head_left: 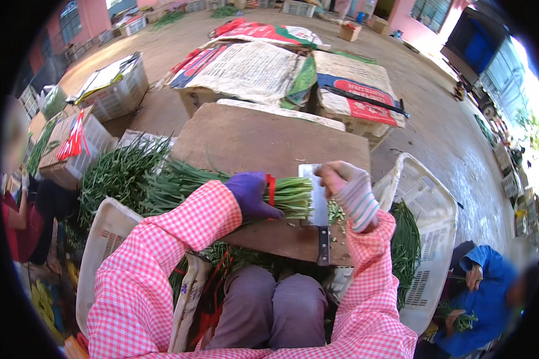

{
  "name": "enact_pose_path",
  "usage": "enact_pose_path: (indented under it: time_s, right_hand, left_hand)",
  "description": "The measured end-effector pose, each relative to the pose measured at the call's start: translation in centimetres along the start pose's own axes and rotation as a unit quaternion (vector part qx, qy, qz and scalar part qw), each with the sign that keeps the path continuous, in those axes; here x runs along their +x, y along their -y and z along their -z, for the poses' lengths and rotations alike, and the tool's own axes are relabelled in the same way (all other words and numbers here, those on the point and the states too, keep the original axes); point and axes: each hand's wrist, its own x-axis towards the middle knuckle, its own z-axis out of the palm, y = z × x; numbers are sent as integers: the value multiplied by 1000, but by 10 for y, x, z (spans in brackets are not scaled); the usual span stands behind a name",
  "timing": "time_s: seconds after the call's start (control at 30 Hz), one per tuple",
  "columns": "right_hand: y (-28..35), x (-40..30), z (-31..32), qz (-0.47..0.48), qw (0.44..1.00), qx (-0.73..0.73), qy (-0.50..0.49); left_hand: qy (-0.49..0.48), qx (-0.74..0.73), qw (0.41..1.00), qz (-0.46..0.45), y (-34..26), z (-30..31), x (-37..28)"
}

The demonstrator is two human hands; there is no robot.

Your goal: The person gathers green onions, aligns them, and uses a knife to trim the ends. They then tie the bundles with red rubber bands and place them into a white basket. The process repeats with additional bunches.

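Note:
My left hand (pixel 254 195), in a purple glove, grips a bundle of long green stalks (pixel 292 195), probably garlic chives. A red tie (pixel 271 194) circles the bundle near its pale cut ends, which point right. A cleaver (pixel 319 202) lies flat on the brown board (pixel 269 134), its black riveted handle towards me. The cut ends reach the blade's left side. Over the blade's far right corner is my right hand (pixel 348 188), fingers curled, in a striped knit glove with bare fingertips; whether it pinches anything is hidden. Chopped stalk bits (pixel 336 212) lie right of the blade.
Loose green stalks (pixel 121 175) are heaped at left. White plastic crates (pixel 424 242) flank me, the right one holding greens (pixel 404 251). Sack-covered crates (pixel 247 67) stand beyond the board. Red ties (pixel 74 139) hang on a box at left. People sit close on both sides.

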Motion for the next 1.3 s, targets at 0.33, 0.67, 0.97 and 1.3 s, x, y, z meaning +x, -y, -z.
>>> enact_pose_path:
  time_s: [0.33, 0.67, 0.97, 1.3]
  right_hand:
    - [-59, -23, -1, -18, 868, -488, 87]
    - [-61, -60, -4, -118, 887, -424, 137]
    - [-69, -75, 0, -163, 891, -415, 91]
    - [-105, -88, 28, -145, 979, -142, 13]
  left_hand:
    - [-20, 3, 1000, -14, -6, -1, -3]
    - [-87, 86, 991, -51, -9, -17, -19]
    - [-130, 18, 991, -40, -10, -14, -22]
    - [-127, -15, 991, -35, -8, -10, -30]
